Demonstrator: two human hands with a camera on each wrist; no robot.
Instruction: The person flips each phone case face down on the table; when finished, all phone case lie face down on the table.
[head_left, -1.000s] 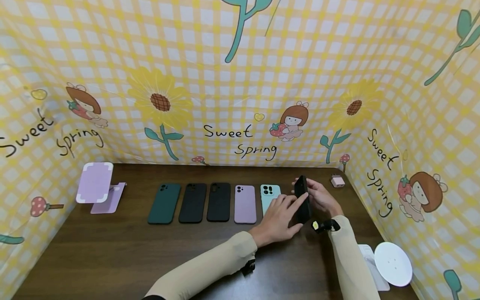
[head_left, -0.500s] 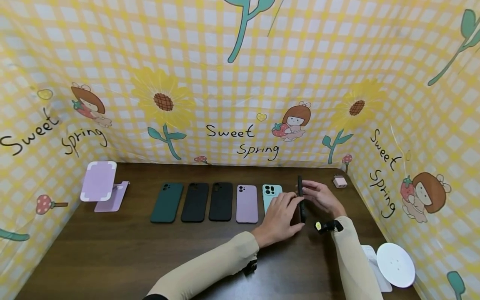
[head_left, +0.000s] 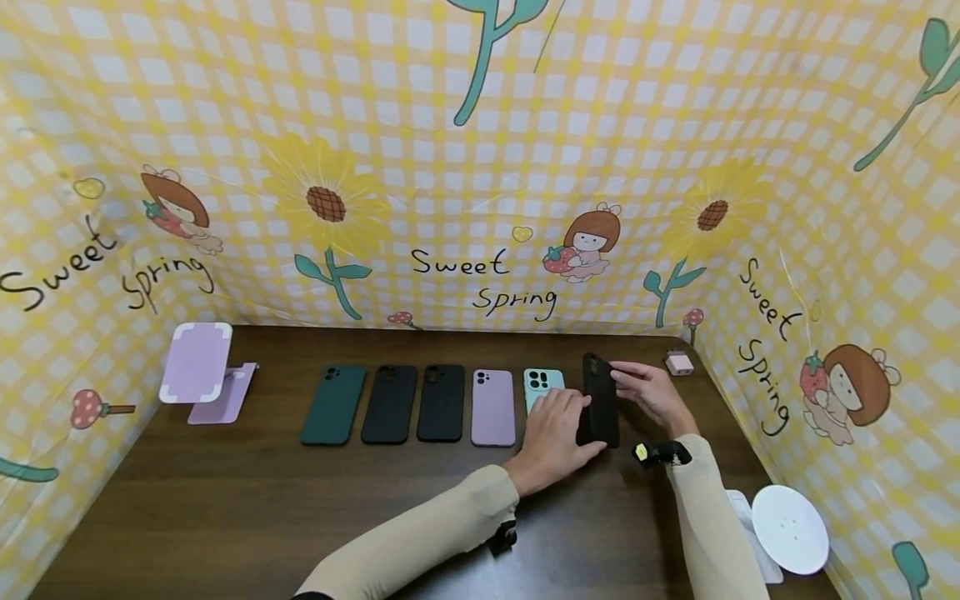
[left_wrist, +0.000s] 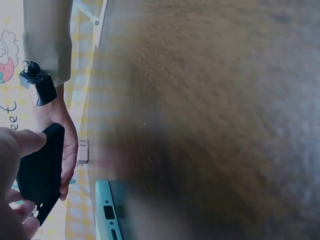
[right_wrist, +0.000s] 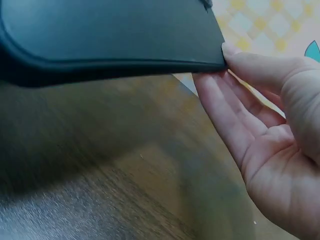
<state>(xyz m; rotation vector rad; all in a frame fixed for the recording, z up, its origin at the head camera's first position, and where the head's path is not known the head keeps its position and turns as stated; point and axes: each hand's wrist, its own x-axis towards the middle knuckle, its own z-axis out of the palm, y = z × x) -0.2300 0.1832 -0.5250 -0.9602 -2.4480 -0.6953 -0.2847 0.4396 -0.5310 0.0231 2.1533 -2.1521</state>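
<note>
A black phone case (head_left: 600, 400) stands tilted off the brown table (head_left: 225, 500), right of a row of cases. My left hand (head_left: 557, 433) pinches its near side: in the left wrist view the thumb (left_wrist: 22, 142) lies on the black case (left_wrist: 40, 175) with fingers under it. My right hand (head_left: 651, 392) is behind the case with fingers nearly straight. In the right wrist view one fingertip (right_wrist: 231, 51) touches the black case's (right_wrist: 100, 35) edge, and the other fingers do not touch it.
On the table lie a dark green case (head_left: 333, 404), two black cases (head_left: 388, 404), a lilac case (head_left: 493, 407) and a mint case (head_left: 542, 383). A lilac stand (head_left: 198, 367) is far left, a small pink charger (head_left: 678, 362) back right, a white round stand (head_left: 789, 529) near right.
The black case has turned from edge-on to showing its broad back. Both hands stayed at it, in about the same place.
</note>
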